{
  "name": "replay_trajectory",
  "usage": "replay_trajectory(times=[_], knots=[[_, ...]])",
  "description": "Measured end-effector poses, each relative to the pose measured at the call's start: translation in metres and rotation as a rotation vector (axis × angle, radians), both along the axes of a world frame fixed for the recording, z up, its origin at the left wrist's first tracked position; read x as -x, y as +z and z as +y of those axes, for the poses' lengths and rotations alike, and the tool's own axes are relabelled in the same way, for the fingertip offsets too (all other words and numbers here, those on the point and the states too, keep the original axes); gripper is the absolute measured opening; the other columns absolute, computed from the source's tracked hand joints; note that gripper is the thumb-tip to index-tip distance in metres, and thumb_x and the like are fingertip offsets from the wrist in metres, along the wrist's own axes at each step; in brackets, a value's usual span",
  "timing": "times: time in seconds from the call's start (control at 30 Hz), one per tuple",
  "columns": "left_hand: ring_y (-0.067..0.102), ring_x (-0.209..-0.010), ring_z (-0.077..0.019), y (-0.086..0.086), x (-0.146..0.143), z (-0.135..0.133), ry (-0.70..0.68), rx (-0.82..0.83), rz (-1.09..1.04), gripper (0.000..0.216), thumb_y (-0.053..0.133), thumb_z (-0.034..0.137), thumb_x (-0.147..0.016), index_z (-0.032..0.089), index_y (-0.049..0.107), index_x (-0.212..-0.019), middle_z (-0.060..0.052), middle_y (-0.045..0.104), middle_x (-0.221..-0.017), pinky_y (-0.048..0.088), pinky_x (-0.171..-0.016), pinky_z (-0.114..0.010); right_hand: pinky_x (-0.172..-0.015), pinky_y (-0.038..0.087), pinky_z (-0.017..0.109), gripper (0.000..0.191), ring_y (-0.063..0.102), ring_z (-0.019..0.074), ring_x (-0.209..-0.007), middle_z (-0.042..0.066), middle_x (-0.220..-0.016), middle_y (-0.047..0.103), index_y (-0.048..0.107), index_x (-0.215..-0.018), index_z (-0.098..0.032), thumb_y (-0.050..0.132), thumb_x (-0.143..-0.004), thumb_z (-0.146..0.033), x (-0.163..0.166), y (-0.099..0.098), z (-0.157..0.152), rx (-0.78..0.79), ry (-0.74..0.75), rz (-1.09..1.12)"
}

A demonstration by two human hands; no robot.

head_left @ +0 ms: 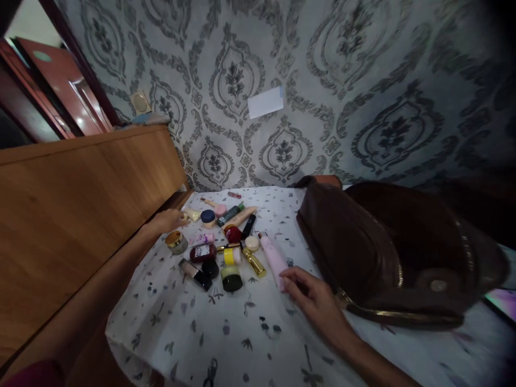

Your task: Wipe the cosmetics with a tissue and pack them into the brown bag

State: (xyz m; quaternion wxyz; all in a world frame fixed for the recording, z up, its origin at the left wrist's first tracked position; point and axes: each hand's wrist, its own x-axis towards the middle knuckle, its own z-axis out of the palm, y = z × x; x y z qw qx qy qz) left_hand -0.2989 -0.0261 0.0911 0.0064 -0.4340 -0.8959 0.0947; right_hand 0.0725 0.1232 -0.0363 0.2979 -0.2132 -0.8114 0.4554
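My right hand (312,298) pinches the lower end of a pale pink squeeze tube (273,258) lying on the patterned cloth. At the left, my left hand (168,220) has its fingers closed at the end of a small pale yellow tube (193,214); its fingertips are partly hidden. Between my hands lie a blue-lidded jar (208,217), a dark red jar (233,233), a green jar (231,279), a gold bottle (255,263), a dark red bottle (202,253) and a foundation bottle (195,274). A gold-lidded jar (176,243) sits just below my left hand.
A large brown leather bag (350,242) stands unzipped on the right. A wooden panel (92,188) runs along the left side. Behind the cloth (226,333) rises a wall (282,70) with ornate paper. A bright screen (503,301) shows at the right edge.
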Motion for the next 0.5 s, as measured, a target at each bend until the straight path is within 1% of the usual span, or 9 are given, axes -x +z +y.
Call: replay_trajectory(times=[0.07,0.13,0.23,0.3,0.37,0.43,0.5], knots=[[0.066,-0.102,-0.0262,-0.018,-0.011,-0.016,0.045,-0.004,-0.012,0.041,0.055,0.057,-0.084,0.024,0.070,-0.102,-0.008,0.072,-0.110,0.048,-0.083,-0.030,-0.053,0.043,0.025,0.032,0.056,0.0167,-0.057,0.002,-0.064,0.063,0.064,-0.079,-0.018,0.047,-0.085,-0.043,0.000,-0.001,-0.001,-0.018,0.001,-0.023],[0.066,-0.103,-0.0277,-0.036,-0.022,-0.026,0.088,-0.019,-0.004,0.043,0.053,0.057,-0.085,0.023,0.068,-0.107,-0.010,0.071,-0.113,0.048,-0.081,-0.031,-0.054,0.043,0.026,0.030,0.057,0.0168,-0.057,0.002,-0.065,0.063,0.063,-0.078,-0.018,0.046,-0.084,-0.041,0.000,-0.002,-0.003,-0.042,0.003,-0.047],[0.065,-0.104,-0.0314,-0.052,-0.032,-0.032,0.146,-0.060,0.037,0.045,0.044,0.054,-0.090,0.021,0.064,-0.112,-0.015,0.069,-0.114,0.049,-0.080,-0.036,-0.061,0.046,0.029,0.026,0.059,0.0180,-0.063,0.004,-0.071,0.065,0.063,-0.081,-0.017,0.045,-0.085,-0.035,0.000,-0.004,-0.005,-0.100,0.015,-0.054],[0.065,-0.105,-0.0314,-0.056,-0.036,-0.034,0.167,-0.086,0.061,0.044,0.043,0.052,-0.090,0.020,0.063,-0.113,-0.016,0.069,-0.114,0.048,-0.081,-0.036,-0.070,0.049,0.032,0.026,0.063,0.0202,-0.075,0.007,-0.084,0.067,0.064,-0.087,-0.017,0.044,-0.087,-0.032,0.000,-0.007,-0.006,-0.138,0.039,-0.029],[0.065,-0.105,-0.0295,-0.057,-0.037,-0.036,0.175,-0.112,0.075,0.042,0.044,0.051,-0.090,0.021,0.062,-0.111,-0.014,0.069,-0.114,0.048,-0.081,-0.033,-0.082,0.050,0.036,0.027,0.064,0.0237,-0.097,0.012,-0.104,0.067,0.065,-0.096,-0.016,0.045,-0.087,-0.030,0.000,-0.011,-0.005,-0.161,0.069,0.003],[0.065,-0.103,-0.0280,-0.057,-0.039,-0.039,0.176,-0.142,0.084,0.041,0.042,0.052,-0.090,0.021,0.063,-0.107,-0.013,0.070,-0.111,0.048,-0.079,-0.031,-0.091,0.048,0.039,0.028,0.059,0.0264,-0.115,0.015,-0.123,0.061,0.066,-0.103,-0.016,0.047,-0.086,-0.028,0.000,-0.014,-0.004,-0.168,0.098,0.015],[0.066,-0.102,-0.0277,-0.055,-0.042,-0.045,0.173,-0.180,0.092,0.043,0.040,0.053,-0.089,0.020,0.063,-0.104,-0.012,0.070,-0.110,0.049,-0.078,-0.031,-0.097,0.046,0.041,0.028,0.055,0.0272,-0.122,0.016,-0.129,0.057,0.065,-0.107,-0.016,0.049,-0.085,-0.024,0.001,-0.017,-0.004,-0.162,0.118,0.011]])
